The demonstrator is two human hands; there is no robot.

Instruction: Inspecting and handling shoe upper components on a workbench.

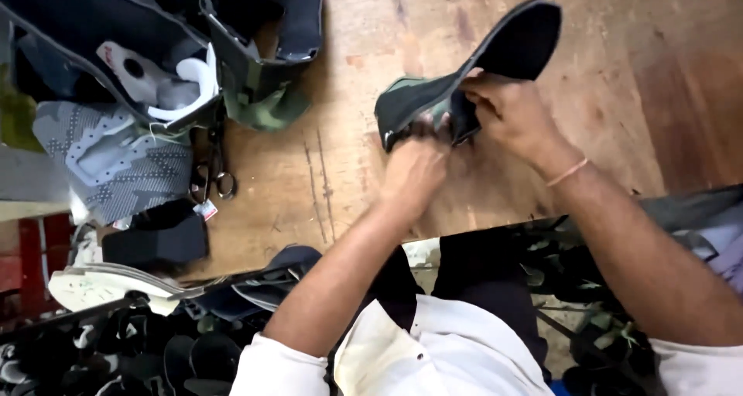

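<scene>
Two hands on one dark shoe upper above the wooden bench.

Left hand (414,164) pinches the green-trimmed end of the shoe upper (464,79); right hand (507,110) grips its middle, fingers closed on fabric. Its dark sole side faces up, no outer sole visible. Finished-looking pieces (116,156) and scissors (213,172) lie left of the hands.

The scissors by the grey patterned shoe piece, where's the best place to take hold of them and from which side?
Take the scissors by the ring handles at the near end, coming from the bare wooden table on their right; shoe pieces crowd their left, and the blades point away under dark fabric.
</scene>
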